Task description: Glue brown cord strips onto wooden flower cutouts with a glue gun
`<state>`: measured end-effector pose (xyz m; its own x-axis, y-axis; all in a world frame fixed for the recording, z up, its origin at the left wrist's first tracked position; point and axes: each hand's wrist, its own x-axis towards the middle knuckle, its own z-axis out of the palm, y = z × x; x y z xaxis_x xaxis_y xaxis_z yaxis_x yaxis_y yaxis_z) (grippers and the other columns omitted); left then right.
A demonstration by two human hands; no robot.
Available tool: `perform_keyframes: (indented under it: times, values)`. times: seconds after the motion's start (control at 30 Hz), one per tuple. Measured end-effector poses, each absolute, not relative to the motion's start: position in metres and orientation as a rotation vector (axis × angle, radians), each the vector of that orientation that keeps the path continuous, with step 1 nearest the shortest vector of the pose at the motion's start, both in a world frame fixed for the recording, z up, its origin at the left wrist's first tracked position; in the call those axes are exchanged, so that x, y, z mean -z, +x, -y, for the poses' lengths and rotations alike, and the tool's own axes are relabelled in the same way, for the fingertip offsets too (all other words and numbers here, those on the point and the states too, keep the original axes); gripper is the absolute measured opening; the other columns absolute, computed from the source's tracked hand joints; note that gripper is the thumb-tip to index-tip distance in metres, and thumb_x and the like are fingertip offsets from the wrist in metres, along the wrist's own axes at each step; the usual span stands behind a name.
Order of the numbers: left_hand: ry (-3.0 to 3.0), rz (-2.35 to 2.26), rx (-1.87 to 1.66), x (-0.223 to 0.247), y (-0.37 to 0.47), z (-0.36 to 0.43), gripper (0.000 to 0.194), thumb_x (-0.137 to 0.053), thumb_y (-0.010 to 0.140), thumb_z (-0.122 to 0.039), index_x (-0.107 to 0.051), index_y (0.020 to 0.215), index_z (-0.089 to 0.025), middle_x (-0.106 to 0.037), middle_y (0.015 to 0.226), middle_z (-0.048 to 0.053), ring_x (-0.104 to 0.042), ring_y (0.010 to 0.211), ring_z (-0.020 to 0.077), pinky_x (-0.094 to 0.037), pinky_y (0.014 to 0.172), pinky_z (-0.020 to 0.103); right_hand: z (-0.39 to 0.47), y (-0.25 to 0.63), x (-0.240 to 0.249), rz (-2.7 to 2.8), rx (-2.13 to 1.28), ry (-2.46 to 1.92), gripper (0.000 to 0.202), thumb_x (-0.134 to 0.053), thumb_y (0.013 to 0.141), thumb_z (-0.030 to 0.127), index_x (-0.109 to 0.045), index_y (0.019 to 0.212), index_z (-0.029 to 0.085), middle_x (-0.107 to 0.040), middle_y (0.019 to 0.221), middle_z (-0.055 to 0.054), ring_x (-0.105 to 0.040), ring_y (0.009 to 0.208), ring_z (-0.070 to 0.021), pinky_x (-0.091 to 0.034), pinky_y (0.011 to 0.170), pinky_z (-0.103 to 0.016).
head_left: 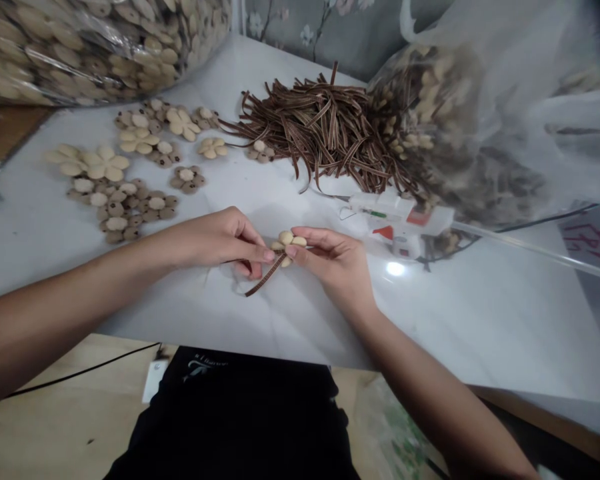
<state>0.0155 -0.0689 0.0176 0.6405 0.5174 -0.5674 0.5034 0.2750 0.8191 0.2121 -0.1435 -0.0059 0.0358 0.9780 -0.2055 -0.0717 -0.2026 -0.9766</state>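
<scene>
Just above the table's middle, my right hand [333, 260] pinches a cream fabric flower [286, 239] between thumb and fingers. My left hand [237, 243] is closed on a brown stitched ribbon [265, 277], its thumb pressing the strip against the flower's underside or face; I cannot tell which. One ribbon end hangs down toward the table, and a bit of it shows to the left behind the fingers. Beyond my hands lies a big heap of similar brown ribbons [325, 127]. Cream and grey-brown flowers [115, 213] are spread on the left.
A clear bag of petal pieces [105, 53] stands at the back left. On the right are a translucent bag of flowers [455, 133] and a white glue gun [400, 210] with a long clear glue stick [530, 250]. The white table [290, 333] ends close to my body.
</scene>
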Motion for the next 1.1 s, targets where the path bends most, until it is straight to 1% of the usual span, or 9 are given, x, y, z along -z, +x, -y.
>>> perform_keyframes:
  times: [0.1, 0.17, 0.23, 0.3, 0.47, 0.6, 0.77, 0.93, 1.1]
  values:
    - [1.338, -0.952, -0.026, -0.016, 0.016, 0.069, 0.022, -0.073, 0.073, -0.037, -0.077, 0.067, -0.017, -0.072, 0.064, 0.005, -0.065, 0.058, 0.0133, -0.050, 0.057, 0.018, 0.144, 0.212, 0.005, 1.023, -1.355, -1.338, 0.030, -0.085, 0.065, 0.029, -0.076, 0.093, 0.023, -0.078, 0.088, -0.001, -0.074, 0.079, -0.0192, -0.061, 0.079, -0.034]
    - [1.306, -0.965, -0.042, -0.015, 0.017, 0.070, 0.019, -0.075, 0.071, -0.036, -0.078, 0.074, -0.018, -0.073, 0.069, 0.005, -0.067, 0.061, 0.0152, -0.052, 0.059, 0.020, 0.144, 0.212, 0.005, 1.018, -1.362, -1.341, 0.030, -0.085, 0.065, 0.030, -0.076, 0.093, 0.023, -0.078, 0.089, -0.001, -0.074, 0.080, -0.0197, -0.061, 0.079, -0.035]
    - [1.286, -0.981, -0.068, -0.014, 0.017, 0.071, 0.020, -0.076, 0.071, -0.036, -0.078, 0.081, -0.019, -0.074, 0.075, 0.005, -0.069, 0.064, 0.0165, -0.055, 0.060, 0.023, 0.144, 0.211, 0.004, 1.010, -1.372, -1.334, 0.031, -0.086, 0.064, 0.029, -0.076, 0.093, 0.023, -0.078, 0.090, -0.001, -0.074, 0.080, -0.0196, -0.061, 0.079, -0.035]
    - [1.286, -0.986, -0.100, -0.012, 0.018, 0.072, 0.020, -0.075, 0.072, -0.036, -0.078, 0.083, -0.019, -0.074, 0.076, 0.005, -0.069, 0.064, 0.0168, -0.056, 0.061, 0.024, 0.144, 0.211, 0.004, 1.000, -1.375, -1.326, 0.031, -0.086, 0.063, 0.029, -0.076, 0.092, 0.024, -0.078, 0.090, -0.001, -0.074, 0.080, -0.0191, -0.061, 0.079, -0.034]
    - [1.277, -0.975, -0.166, -0.009, 0.018, 0.074, 0.015, -0.074, 0.073, -0.032, -0.078, 0.080, -0.019, -0.074, 0.074, 0.004, -0.070, 0.065, 0.0158, -0.058, 0.065, 0.024, 0.144, 0.211, 0.005, 0.987, -1.379, -1.315, 0.031, -0.087, 0.063, 0.028, -0.076, 0.092, 0.024, -0.078, 0.089, 0.000, -0.074, 0.078, -0.0182, -0.061, 0.078, -0.033]
    - [1.312, -0.987, -0.207, -0.009, 0.021, 0.076, 0.013, -0.072, 0.075, -0.030, -0.076, 0.072, -0.018, -0.073, 0.068, 0.003, -0.069, 0.064, 0.0144, -0.056, 0.063, 0.021, 0.144, 0.209, 0.004, 0.983, -1.384, -1.317, 0.032, -0.087, 0.062, 0.029, -0.076, 0.091, 0.024, -0.078, 0.089, -0.001, -0.074, 0.078, -0.0187, -0.061, 0.078, -0.033]
    - [1.314, -0.974, -0.209, -0.010, 0.022, 0.077, 0.013, -0.072, 0.075, -0.029, -0.076, 0.070, -0.018, -0.073, 0.067, 0.002, -0.068, 0.063, 0.0128, -0.056, 0.064, 0.019, 0.145, 0.208, 0.002, 0.975, -1.388, -1.327, 0.032, -0.087, 0.062, 0.031, -0.076, 0.091, 0.023, -0.078, 0.089, -0.001, -0.074, 0.078, -0.0192, -0.061, 0.079, -0.034]
    - [1.262, -0.991, -0.169, -0.014, 0.021, 0.074, 0.018, -0.073, 0.075, -0.034, -0.077, 0.079, -0.017, -0.075, 0.075, 0.004, -0.070, 0.069, 0.0155, -0.059, 0.070, 0.025, 0.145, 0.208, 0.003, 0.982, -1.354, -1.314, 0.030, -0.086, 0.064, 0.030, -0.075, 0.091, 0.023, -0.078, 0.088, -0.001, -0.074, 0.076, -0.0181, -0.061, 0.077, -0.033]
    - [1.156, -0.963, -0.210, -0.020, 0.024, 0.079, 0.028, -0.074, 0.077, -0.034, -0.073, 0.099, -0.017, -0.076, 0.089, 0.006, -0.071, 0.084, 0.0178, -0.059, 0.079, 0.028, 0.146, 0.210, 0.000, 1.009, -1.268, -1.310, 0.028, -0.084, 0.067, 0.032, -0.075, 0.092, 0.024, -0.078, 0.090, -0.001, -0.074, 0.080, -0.0192, -0.061, 0.078, -0.034]
